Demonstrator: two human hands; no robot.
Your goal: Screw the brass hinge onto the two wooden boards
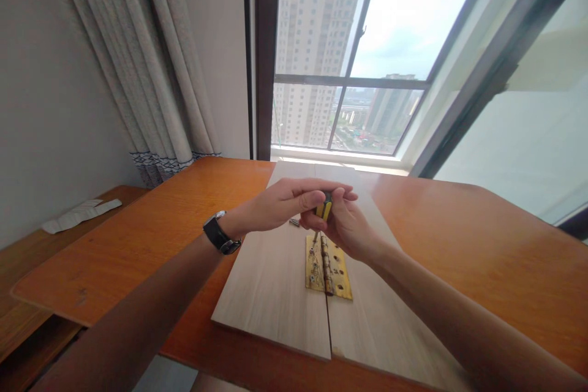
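Observation:
Both my hands meet over a brass hinge [329, 268] that lies across the seam of two pale wooden boards [271, 282]. My right hand [349, 225] is wrapped round the yellow and black handle of a screwdriver [324, 207], which stands upright with its shaft reaching down to the top left of the hinge. My left hand [287, 201], with a black watch on the wrist, is closed over the top of the same handle. A small screw [294, 222] lies on the board just below my left hand.
The boards rest on an orange wooden table [482, 245]. A lower wooden bench at the left holds a folded white cloth [80, 214]. Curtains hang at the back left, and a large window lies behind the table.

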